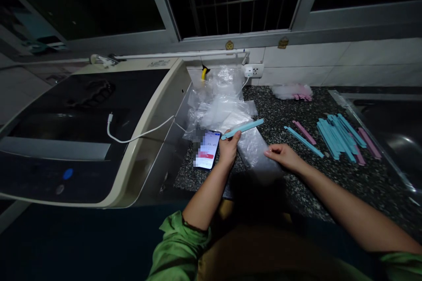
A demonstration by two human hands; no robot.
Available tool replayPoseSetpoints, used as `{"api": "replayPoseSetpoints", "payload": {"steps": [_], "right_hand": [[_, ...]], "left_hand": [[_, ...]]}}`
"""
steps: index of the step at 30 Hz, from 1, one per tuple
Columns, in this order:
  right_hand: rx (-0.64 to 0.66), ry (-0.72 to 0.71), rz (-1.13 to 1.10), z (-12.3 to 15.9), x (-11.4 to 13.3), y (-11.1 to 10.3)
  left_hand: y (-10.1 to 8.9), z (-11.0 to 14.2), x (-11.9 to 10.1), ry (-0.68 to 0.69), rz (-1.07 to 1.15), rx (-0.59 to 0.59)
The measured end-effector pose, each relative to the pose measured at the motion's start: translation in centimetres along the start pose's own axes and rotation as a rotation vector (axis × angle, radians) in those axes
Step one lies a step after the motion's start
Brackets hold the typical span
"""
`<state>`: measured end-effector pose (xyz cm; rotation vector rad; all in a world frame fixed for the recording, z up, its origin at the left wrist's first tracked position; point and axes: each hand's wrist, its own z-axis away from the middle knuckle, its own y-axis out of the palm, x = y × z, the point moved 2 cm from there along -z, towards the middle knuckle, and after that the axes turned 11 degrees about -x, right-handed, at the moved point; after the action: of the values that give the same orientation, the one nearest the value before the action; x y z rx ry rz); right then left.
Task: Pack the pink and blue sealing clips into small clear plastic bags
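Note:
My left hand [229, 145] is closed around one end of a long light-blue plastic strip [245, 128], shaped like a bag sealing clip. The strip points up and to the right, over clear plastic bags [217, 112] heaped on the counter. Thumb and fingertips of my right hand [280, 155] are pinched together at the edge of a clear plastic bag [257, 151] that lies in front of me. Just left of my left hand, a phone [208, 151] with a lit timer screen rests on the counter. Further right lie a single blue strip [303, 142] and a pink strip [303, 132].
A pile of blue strips [332, 136] with pink strips [369, 142] sits right on the speckled counter [280, 109], beside a metal sink [398, 140]. A clear packet with pink pieces [293, 91] lies near the wall. A washing machine [141, 140] carrying a white cable [141, 137] stands left.

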<state>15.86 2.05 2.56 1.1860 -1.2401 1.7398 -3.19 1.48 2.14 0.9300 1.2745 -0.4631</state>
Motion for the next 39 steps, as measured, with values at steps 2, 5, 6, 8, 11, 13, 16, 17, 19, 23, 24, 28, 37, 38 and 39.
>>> {"api": "replayPoseSetpoints", "payload": {"steps": [2, 5, 6, 8, 11, 13, 16, 17, 19, 23, 24, 28, 37, 38, 39], "right_hand": [[0.027, -0.01, 0.038, 0.0, 0.0, -0.2], [0.041, -0.05, 0.103, -0.1, 0.0, -0.5], [0.043, -0.066, 0.12, -0.2, 0.0, -0.5], [0.055, -0.092, 0.147, -0.2, 0.0, -0.4], [-0.019, -0.153, 0.15, -0.2, 0.1, -0.5], [-0.185, -0.223, 0.146, -0.3, 0.1, -1.0], [-0.445, -0.377, 0.211, -0.2, 0.2, -1.7], [-0.494, -0.44, 0.26, -0.1, 0.3, -1.9], [-0.547, -0.563, 0.377, 0.1, 0.5, -2.0], [-0.632, -0.702, 0.561, 0.5, 0.9, -2.2], [-0.633, -0.726, 0.593, 0.5, 1.0, -2.2], [-0.541, -0.794, 0.739, 0.4, 1.1, -2.3], [-0.56, -0.817, 1.0, 0.6, 2.3, -3.3], [-0.564, -0.812, 1.018, 0.5, 2.5, -3.6], [-0.567, -0.808, 1.035, 0.4, 2.7, -4.0]], "left_hand": [[-0.1, -0.1, -0.2, 0.016, 0.002, -0.031], [-0.1, -0.2, -0.4, 0.021, 0.002, -0.059], [-0.1, -0.2, -0.4, 0.018, 0.0, -0.063], [0.0, -0.1, -0.4, 0.013, -0.007, -0.057], [0.2, 0.1, -0.3, -0.033, -0.008, 0.017], [0.4, 0.4, -0.1, -0.08, -0.015, 0.102], [0.6, 0.7, 0.3, -0.073, -0.07, 0.203], [0.6, 0.8, 0.3, -0.057, -0.1, 0.221], [0.6, 1.0, 0.3, -0.03, -0.152, 0.24], [0.7, 1.1, 0.0, -0.006, -0.209, 0.289], [0.7, 1.2, -0.1, -0.012, -0.218, 0.312], [1.1, 1.2, -0.3, -0.056, -0.191, 0.352], [1.6, 2.3, 0.7, -0.383, -0.157, 0.528], [1.7, 2.4, 0.7, -0.43, -0.16, 0.56], [1.9, 2.5, 0.7, -0.469, -0.171, 0.582]]}}
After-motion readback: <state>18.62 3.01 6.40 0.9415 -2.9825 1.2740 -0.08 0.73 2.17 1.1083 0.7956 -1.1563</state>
